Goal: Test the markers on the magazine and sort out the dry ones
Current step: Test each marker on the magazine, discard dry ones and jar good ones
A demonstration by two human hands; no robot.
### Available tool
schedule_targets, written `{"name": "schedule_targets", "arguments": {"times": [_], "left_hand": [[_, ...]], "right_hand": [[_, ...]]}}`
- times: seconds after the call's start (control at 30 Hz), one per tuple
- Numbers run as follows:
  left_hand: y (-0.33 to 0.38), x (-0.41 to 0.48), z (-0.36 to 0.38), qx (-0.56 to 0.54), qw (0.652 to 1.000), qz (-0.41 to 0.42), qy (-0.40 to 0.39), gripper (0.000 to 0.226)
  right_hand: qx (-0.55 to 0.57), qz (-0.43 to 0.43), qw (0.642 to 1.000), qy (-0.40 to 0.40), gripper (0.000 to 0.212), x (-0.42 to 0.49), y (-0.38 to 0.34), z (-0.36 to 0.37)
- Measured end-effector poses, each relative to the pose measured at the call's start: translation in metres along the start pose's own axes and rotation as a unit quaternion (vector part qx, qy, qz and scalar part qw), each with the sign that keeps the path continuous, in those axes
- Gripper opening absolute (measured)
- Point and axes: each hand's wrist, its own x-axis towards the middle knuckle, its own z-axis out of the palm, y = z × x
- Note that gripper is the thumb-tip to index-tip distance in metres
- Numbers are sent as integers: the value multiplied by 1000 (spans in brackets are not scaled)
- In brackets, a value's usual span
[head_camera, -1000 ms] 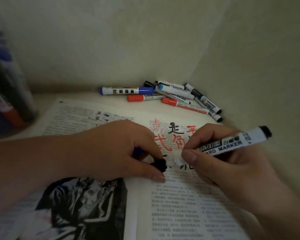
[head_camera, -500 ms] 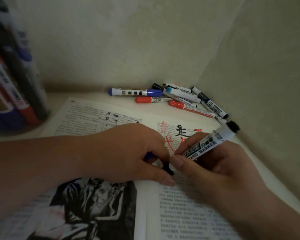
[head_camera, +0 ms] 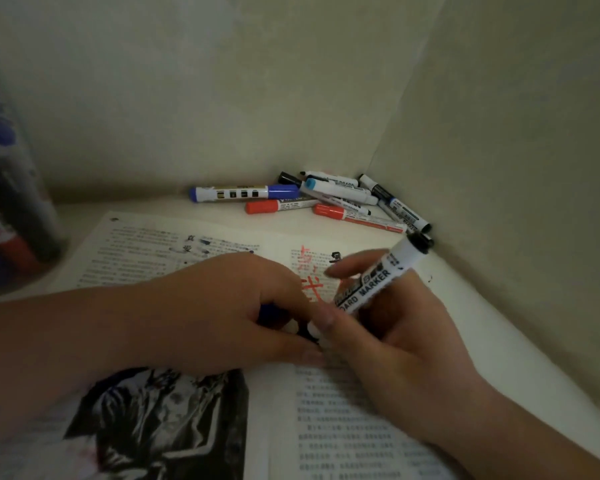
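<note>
Now right hand grips marker; left hand pinches dark cap on magazine.

The nearest marker is white with black lettering and a black end; the cap by it is black. The magazine has white pages, black print, red and black scribbles and a black-and-white photo. The heap of markers shows white barrels with blue, red and black caps.
</note>
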Motion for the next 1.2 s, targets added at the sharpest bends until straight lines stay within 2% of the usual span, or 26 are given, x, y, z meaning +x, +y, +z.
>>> {"name": "schedule_targets", "arguments": {"times": [0.07,0.13,0.2,0.3,0.37,0.43,0.6,0.67,0.73,0.8,0.93,1.07,1.2], "left_hand": [[1,1,-1,-10,1000,-14,4,16],[6,-1,-4,-9,999,-30,10,10],[17,-4,-11,13,999,-40,6,12],[39,-22,-36,44,996,-67,43,40],[51,-47,-56,44,994,-63,81,34],[64,-83,-73,15,990,-80,116,16],[101,-230,-76,21,959,-182,216,23],[116,-302,-66,43,932,-239,268,24],[133,-376,-51,57,901,-308,301,15],[151,-446,-33,65,869,-363,329,14],[188,-570,6,96,790,-488,359,15],[221,-674,56,63,710,-583,390,22],[231,-741,103,53,642,-620,448,23]], "right_hand": [[61,-19,996,57,16,1,-7,-3],[37,-43,994,95,11,4,-11,-4],[-18,-48,993,102,11,5,-20,-7],[8,-42,994,104,14,8,-51,-16],[44,-58,992,102,22,11,-81,-16],[46,-93,992,73,25,13,-114,0],[9,-131,987,-94,28,-1,-182,96],[-32,-152,974,-166,32,-19,-208,150],[-80,-172,953,-236,37,-44,-233,207],[-113,-184,928,-303,35,-73,-255,262],[-158,-242,858,-425,26,-137,-290,361],[-169,-285,803,-496,8,-189,-302,446],[-189,-284,768,-541,9,-223,-287,513]]}}
